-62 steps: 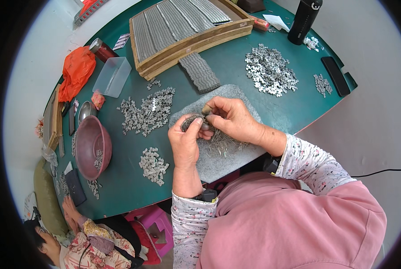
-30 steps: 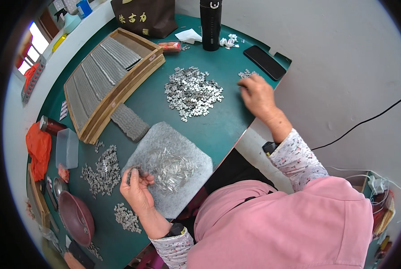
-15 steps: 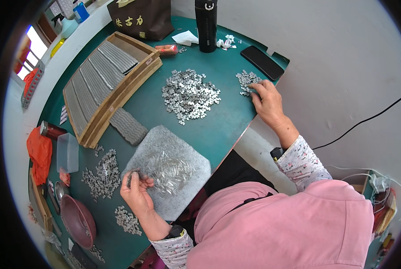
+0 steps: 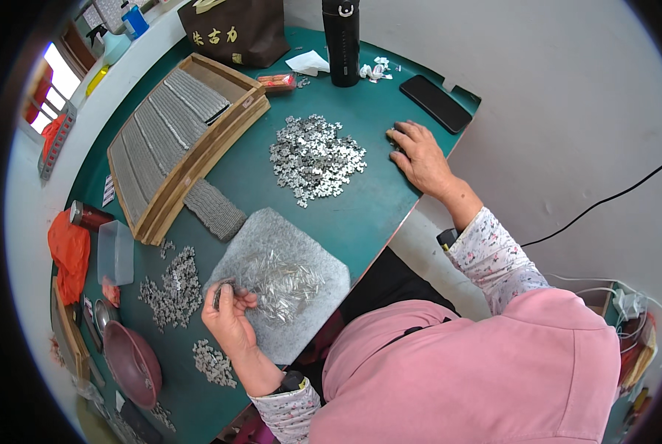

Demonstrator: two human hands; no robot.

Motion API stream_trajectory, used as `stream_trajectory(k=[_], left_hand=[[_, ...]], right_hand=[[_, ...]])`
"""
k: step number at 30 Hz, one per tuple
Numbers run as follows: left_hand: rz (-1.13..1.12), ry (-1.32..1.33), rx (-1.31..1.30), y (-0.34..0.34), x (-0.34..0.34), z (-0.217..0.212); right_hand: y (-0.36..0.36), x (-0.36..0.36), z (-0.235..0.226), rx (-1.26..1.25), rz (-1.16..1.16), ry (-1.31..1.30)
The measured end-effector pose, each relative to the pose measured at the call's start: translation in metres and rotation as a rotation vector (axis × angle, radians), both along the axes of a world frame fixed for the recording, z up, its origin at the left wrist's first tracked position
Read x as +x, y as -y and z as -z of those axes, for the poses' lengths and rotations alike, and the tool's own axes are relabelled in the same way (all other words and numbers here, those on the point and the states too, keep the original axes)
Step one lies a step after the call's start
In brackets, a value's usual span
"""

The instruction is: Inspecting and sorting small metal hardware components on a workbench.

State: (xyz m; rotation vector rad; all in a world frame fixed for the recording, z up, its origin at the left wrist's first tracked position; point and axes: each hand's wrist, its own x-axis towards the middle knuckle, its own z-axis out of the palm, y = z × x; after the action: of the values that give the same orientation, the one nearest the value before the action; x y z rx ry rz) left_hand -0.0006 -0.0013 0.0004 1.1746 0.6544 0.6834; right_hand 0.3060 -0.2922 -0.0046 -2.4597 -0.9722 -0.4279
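My left hand (image 4: 229, 317) rests at the left edge of a grey felt pad (image 4: 308, 277) and pinches a small stack of metal pieces (image 4: 220, 291). A heap of clear shiny parts (image 4: 279, 283) lies on the pad beside it. My right hand (image 4: 419, 155) reaches far to the right, palm down over a small cluster of metal pieces at the edge of the green table (image 4: 375, 214), near a black phone (image 4: 435, 103). A large pile of silver metal pieces (image 4: 314, 157) lies between the two hands.
A wooden tray (image 4: 186, 137) filled with rows of metal pieces sits at the back left, with a grey strip (image 4: 214, 209) beside it. Smaller piles (image 4: 170, 287), a clear box (image 4: 115, 253), a maroon bowl (image 4: 132, 364), a black bottle (image 4: 342, 41) and a brown bag (image 4: 234, 28) stand around.
My right hand left the pad and reached out to the small cluster near the phone. My left hand stayed at the pad holding its stack. The view swung right.
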Motion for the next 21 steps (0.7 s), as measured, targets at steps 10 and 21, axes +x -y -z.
stream_trajectory(k=[10,21], left_hand=[[0.013,0.017,-0.008,0.0,0.001,0.001],[0.019,0.02,0.008,0.0,-0.001,0.0]], right_hand=[[0.006,-0.008,-0.006,0.099,-0.134,-0.035],[-0.001,0.0,-0.011,0.063,-0.209,-0.025]])
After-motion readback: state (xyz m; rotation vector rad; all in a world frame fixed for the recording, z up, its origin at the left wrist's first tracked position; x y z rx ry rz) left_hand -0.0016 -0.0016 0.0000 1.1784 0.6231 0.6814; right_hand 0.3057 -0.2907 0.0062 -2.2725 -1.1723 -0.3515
